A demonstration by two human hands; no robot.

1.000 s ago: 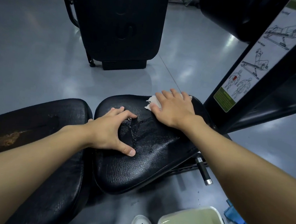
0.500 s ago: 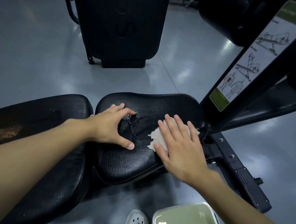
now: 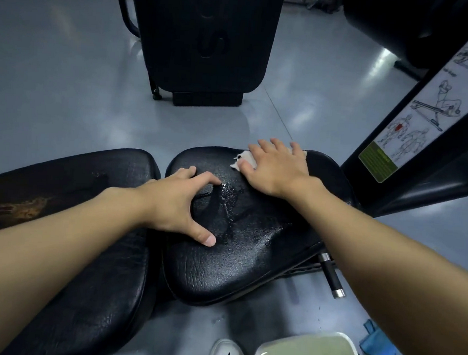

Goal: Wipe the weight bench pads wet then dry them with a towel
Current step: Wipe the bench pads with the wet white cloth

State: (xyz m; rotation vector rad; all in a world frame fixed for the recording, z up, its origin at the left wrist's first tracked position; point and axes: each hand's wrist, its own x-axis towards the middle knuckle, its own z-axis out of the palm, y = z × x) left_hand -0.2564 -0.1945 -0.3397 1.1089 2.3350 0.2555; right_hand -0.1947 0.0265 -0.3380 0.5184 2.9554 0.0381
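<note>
Wet seat pad point(image 3: 249, 261), right hand point(image 3: 278, 166) flat on cloth point(image 3: 242, 160), left hand point(image 3: 178, 204) braced

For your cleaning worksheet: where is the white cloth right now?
In the head view, the white cloth lies under the right hand at the far edge of the seat pad.

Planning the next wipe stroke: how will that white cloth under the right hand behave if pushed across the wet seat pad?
The white cloth looks limp and crumpled under the right hand, so it will probably bunch. The seat pad shows water beads, so it likely glides easily.
</note>
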